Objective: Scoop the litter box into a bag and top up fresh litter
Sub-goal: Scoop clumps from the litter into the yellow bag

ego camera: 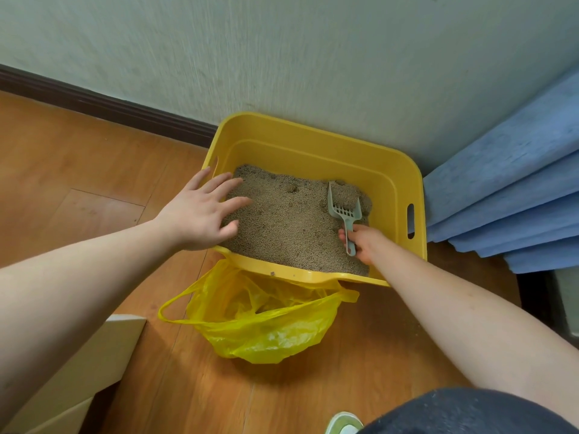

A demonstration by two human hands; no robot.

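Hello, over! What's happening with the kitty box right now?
Right hand grips scoop, litter in it. Left hand open over the litter box edge. Yellow bag open just below. Nothing in the way.

The yellow plastic litter box (316, 151), rectangular with slot handles in its side walls, sat on the floor against the wall, holding tan granular litter (282, 223) with a few small clumps near the far side. A pale grey-green slotted scoop (344, 206) lay in the right part of the box, blade pointing toward the far wall and loaded with a heap of litter. A yellow plastic bag (266, 327) stood open on the floor just beside the box's near rim, mouth upward, one handle loop splayed left.
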